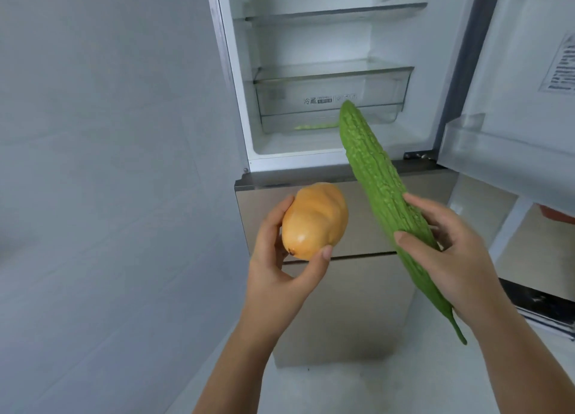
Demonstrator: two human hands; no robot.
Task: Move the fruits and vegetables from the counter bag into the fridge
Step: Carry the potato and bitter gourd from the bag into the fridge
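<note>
My left hand (277,267) grips an orange-yellow mango (314,220) in front of the fridge's lower drawers. My right hand (451,258) holds a long bumpy green bitter gourd (379,183) near its stem end, and its tip points up toward the fridge's clear crisper drawer (329,99). The upper fridge compartment (311,146) stands open. Something thin and green (314,126) shows through the drawer's bottom; I cannot tell what it is. The counter bag is out of view.
A glass shelf (336,12) sits above the crisper drawer. The open fridge door (529,71) with a clear door bin (497,152) is at the right. A grey tiled wall (109,164) fills the left. Closed beige drawers (351,289) are below.
</note>
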